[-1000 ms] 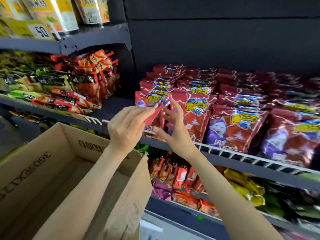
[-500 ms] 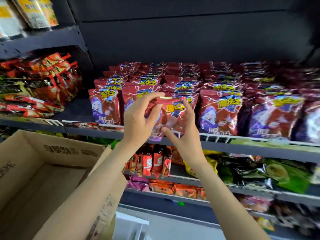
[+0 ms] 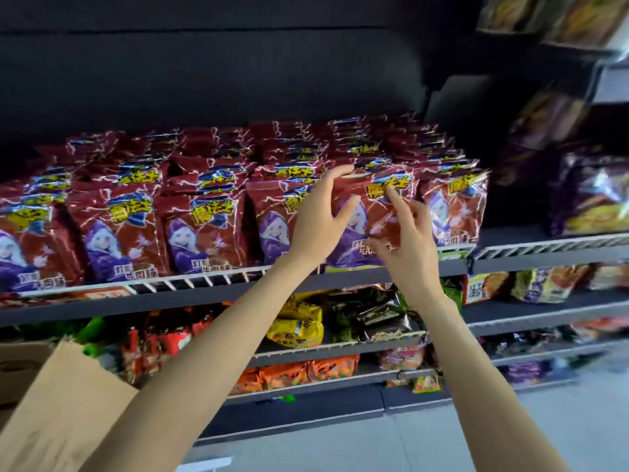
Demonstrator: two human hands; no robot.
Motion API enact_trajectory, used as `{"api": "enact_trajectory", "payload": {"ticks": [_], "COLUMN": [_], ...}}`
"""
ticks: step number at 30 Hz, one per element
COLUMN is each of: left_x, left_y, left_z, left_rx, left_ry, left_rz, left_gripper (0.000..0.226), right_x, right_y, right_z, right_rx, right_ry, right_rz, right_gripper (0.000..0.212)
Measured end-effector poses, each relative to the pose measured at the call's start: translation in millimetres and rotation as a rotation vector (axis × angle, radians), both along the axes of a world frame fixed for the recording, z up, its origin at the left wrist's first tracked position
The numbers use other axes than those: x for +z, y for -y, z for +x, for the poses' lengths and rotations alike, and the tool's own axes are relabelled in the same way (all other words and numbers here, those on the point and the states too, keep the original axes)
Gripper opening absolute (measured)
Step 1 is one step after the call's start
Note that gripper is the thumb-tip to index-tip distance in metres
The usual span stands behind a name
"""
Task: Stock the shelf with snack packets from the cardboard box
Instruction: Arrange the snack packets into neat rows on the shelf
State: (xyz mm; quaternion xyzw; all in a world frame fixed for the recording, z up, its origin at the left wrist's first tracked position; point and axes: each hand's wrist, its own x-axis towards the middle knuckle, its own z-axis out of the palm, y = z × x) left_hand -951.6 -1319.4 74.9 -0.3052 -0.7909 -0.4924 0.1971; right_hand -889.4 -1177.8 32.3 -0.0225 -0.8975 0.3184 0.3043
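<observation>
Dark shelving is running across the view, its upper shelf carrying upright rows of red snack packets behind a white wire front rail, with mixed yellow, green and orange packs lying on the lower tiers. At lower left the cardboard box is showing only one flap and wall; its contents are hidden. Both hands are working on one red packet at the front of a row towards the right of the shelf. The left hand is curling round its upper left edge, thumb on the face, while the right hand is pinching its lower front, index finger lying up the face. Judged from this grip, the packet is being squared upright against the rail so its printed face is showing outward, in line with its neighbours.
</observation>
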Motion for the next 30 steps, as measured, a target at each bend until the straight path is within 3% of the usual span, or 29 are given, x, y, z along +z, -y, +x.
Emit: {"api": "enact_trajectory", "payload": {"ticks": [4,9,12,16,20,25,30], "left_x": [-5.3,-27.4,-47.3,-60.7,-53.4,-53.8,-67.1], "left_y": [-17.8,-31.1,-32.8,-35.7,-42.4,-42.3,-44.4], "left_z": [-9.6,-8.0,-0.1,13.1,11.6,4.5,18.8], "left_rx": [-0.11,-0.017,0.047,0.074,0.132,0.133,0.207], "left_ry": [0.098,-0.036,-0.087,0.039,0.103,0.045,-0.001], "left_rz": [-0.112,-0.284,-0.294,-0.303,-0.288,-0.27,-0.216], "left_gripper": [0.099,0.114,0.114,0.109,0.107,0.104,0.077], "right_x": [4.7,-1.5,-13.3,-15.4,-10.7,-8.3,-22.1], "right_y": [-30.1,-45.8,-48.8,-48.4,-42.2,-39.8,-47.4], "right_z": [-20.0,-27.9,-19.3,-14.3,-26.5,-35.5,-22.1], "right_rx": [-0.015,-0.006,-0.008,-0.031,0.046,0.111,0.09], "right_ry": [-0.026,-0.048,-0.034,0.062,0.079,0.045,0.104], "right_rz": [0.049,0.091,0.153,0.201,0.083,0.026,0.123], "right_gripper": [0.084,0.084,0.081,0.085,0.087,0.086,0.063]}}
